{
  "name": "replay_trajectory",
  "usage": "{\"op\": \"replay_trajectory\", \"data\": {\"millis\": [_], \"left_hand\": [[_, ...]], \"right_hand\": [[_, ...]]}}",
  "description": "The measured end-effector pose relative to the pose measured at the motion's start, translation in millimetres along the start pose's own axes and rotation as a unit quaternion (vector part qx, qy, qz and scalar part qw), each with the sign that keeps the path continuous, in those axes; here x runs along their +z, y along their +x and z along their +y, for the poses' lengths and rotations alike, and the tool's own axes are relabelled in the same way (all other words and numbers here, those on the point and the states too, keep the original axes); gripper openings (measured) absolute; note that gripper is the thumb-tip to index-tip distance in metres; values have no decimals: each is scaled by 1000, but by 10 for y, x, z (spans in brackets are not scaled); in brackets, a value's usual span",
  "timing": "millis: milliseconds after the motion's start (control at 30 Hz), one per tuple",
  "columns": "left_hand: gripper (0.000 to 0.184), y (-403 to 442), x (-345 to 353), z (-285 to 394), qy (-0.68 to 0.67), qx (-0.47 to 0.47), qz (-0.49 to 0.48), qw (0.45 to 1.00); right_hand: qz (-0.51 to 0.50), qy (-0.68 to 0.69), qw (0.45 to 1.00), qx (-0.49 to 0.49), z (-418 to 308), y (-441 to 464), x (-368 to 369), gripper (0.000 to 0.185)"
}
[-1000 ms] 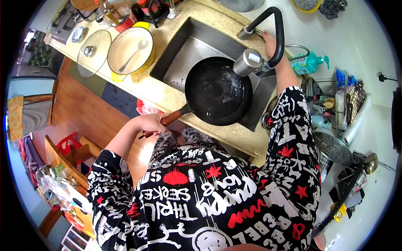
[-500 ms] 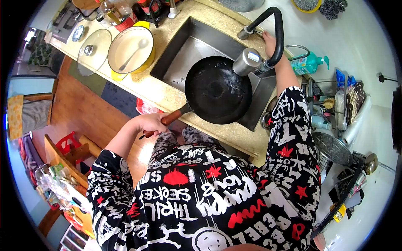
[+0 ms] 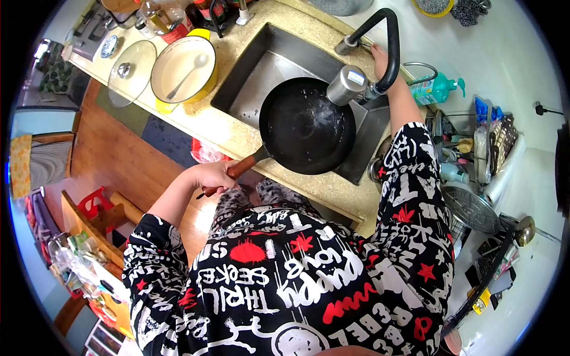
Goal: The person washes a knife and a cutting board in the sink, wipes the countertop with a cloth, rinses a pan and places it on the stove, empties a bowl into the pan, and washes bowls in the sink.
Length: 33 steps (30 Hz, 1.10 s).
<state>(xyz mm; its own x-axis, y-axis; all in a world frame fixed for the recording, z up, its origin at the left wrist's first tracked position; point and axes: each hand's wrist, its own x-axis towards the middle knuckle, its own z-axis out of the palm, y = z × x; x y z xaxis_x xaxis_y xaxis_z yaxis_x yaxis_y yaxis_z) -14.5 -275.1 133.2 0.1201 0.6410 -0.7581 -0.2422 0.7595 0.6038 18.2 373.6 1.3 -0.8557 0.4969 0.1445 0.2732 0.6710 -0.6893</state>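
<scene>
My left hand [image 3: 215,177] is wrapped round the wooden handle [image 3: 244,165] of a black frying pan [image 3: 306,127]. The pan is held over the sink [image 3: 249,77], its near side above the counter edge, directly below the tap head. Water splashes show inside the pan under the silver spout of the black-necked tap [image 3: 347,86]. Behind the tap neck, my right hand [image 3: 380,59] reaches to the tap's lever [image 3: 364,44] with its fingers closed at it; the tap neck hides part of this arm.
Left of the sink stands a yellow pot [image 3: 184,68] with a spoon in it, beside a glass lid [image 3: 132,74]. A green pump bottle [image 3: 436,90] is at the right behind my arm. Bottles [image 3: 157,18] crowd the back left. A dish rack [image 3: 469,207] is far right.
The white splashes in the pan have shrunk and shifted toward the spot beneath the spout. Both hands keep nearly the same places; the view has shifted slightly.
</scene>
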Motion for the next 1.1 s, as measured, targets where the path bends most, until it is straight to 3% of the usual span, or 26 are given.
{"op": "replay_trajectory", "data": {"millis": [167,267,667,767,867,967,1100], "left_hand": [[47,26,18,-58,-10,0,-2,1000],[51,52,20,-100,4,5,-2,1000],[39,66,48,-140,14,9,6,1000],[40,69,47,-149,5,10,3,1000],[41,62,55,-140,1,4,4,1000],[43,74,67,-157,-7,7,6,1000],[46,63,80,-132,-3,10,8,1000]], "right_hand": [[2,-3,1000,8,-14,-5,-18,55],[14,-31,999,-40,13,-1,1,54],[9,-81,992,-99,30,5,-9,51],[3,-34,999,-24,-45,-20,-16,53],[-5,-42,999,-17,10,12,-2,55],[-5,-85,993,-78,120,2,-13,56],[-10,-70,997,-37,66,21,-7,55]]}}
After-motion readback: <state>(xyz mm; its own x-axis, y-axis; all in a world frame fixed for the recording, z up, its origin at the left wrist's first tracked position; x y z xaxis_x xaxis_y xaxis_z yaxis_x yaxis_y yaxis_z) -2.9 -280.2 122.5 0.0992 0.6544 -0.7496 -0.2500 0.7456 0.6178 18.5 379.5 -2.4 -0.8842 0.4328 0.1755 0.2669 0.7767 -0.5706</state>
